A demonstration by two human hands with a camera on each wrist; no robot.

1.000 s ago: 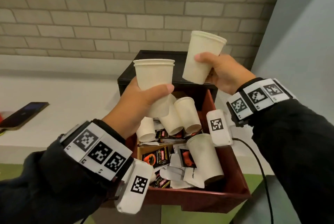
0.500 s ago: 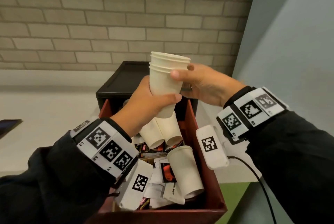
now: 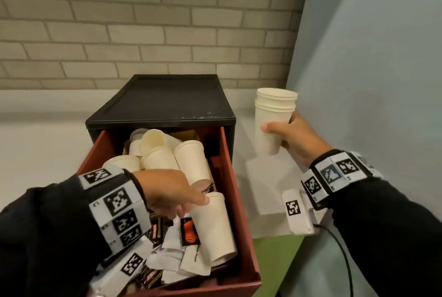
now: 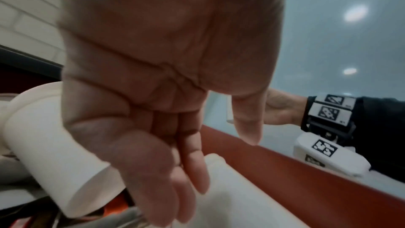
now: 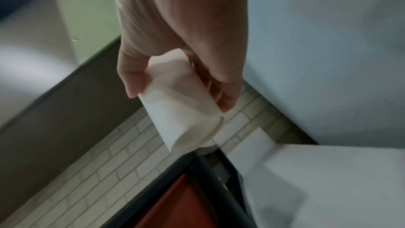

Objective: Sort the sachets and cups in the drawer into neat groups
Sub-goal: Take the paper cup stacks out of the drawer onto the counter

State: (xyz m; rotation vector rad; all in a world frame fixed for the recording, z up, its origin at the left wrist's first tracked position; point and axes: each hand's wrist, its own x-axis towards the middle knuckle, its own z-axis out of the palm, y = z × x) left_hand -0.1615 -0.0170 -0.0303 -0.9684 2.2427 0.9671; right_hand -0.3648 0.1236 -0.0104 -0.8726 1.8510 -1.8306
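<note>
Out to the right of the open red drawer (image 3: pixel 241 232), the right hand (image 3: pixel 302 140) has its thumb and fingers wrapped round a nested stack of paper cups (image 3: pixel 273 120), held upright over the white counter (image 3: pixel 267 184), close to the grey-blue side wall (image 3: pixel 373 81). The left hand (image 3: pixel 168 190) is down in the drawer with fingers loose and nearly straight, holding nothing, thumb tip right at the rim of a paper cup lying on its side (image 3: pixel 212 225) along the right wall. Can't tell if it's actually touching. More loose paper cups (image 3: pixel 172 153) are piled at the far end, under the black cabinet (image 3: pixel 167 100). Sachets (image 3: pixel 177 246), white ones and dark ones with orange print, are jumbled at the near end, next to that lying cup.
</note>
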